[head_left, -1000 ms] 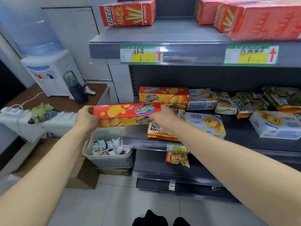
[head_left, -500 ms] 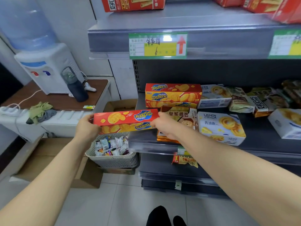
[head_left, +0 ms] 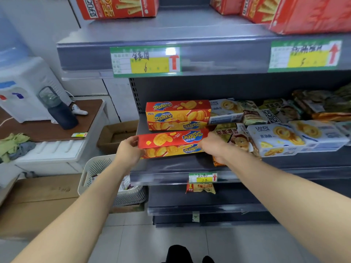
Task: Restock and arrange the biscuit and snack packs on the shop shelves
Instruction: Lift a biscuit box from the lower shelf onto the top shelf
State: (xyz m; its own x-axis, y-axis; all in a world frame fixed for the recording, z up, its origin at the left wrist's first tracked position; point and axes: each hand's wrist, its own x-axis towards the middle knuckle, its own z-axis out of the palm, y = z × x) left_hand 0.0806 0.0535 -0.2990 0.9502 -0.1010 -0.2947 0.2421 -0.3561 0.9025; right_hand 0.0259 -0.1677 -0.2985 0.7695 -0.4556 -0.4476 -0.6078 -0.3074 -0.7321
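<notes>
- A long Zecheese biscuit box (head_left: 171, 143) is held level between both hands, lengthwise left to right, over the near left part of the middle shelf (head_left: 171, 166).
- Its red top and yellow front face the camera, with the print upside down. Whether its underside touches the shelf board cannot be told.
- The left hand (head_left: 129, 151) grips the box's left end. The thumb lies on the red top edge and the fingers are curled under and behind.
- The right hand (head_left: 214, 149) grips the right end with its back to the camera. Its fingers close round the box end, and their tips are hidden.
- Just beyond the held box, a stack of Zecheese boxes (head_left: 178, 114) sits at the far left of the same shelf, the top one printed right way up.
- To the right of the held box lies a brown-and-white snack pack (head_left: 229, 135), partly under the right wrist. Further right is a pale Landy cookie box (head_left: 275, 137).
- A small price tag (head_left: 202, 177) is on the shelf's front rail, with a yellow snack pack (head_left: 200, 187) just below it.
- On the upper shelf is a red stick-biscuit box (head_left: 117, 6), with a green-and-yellow price label (head_left: 145, 60) on the rail below it.
- To the left of the shelving, a white basket (head_left: 98, 171) of small packets stands on the floor. Beyond it are a water dispenser (head_left: 22, 88) and a dark bottle (head_left: 60, 111) on a brown counter.
</notes>
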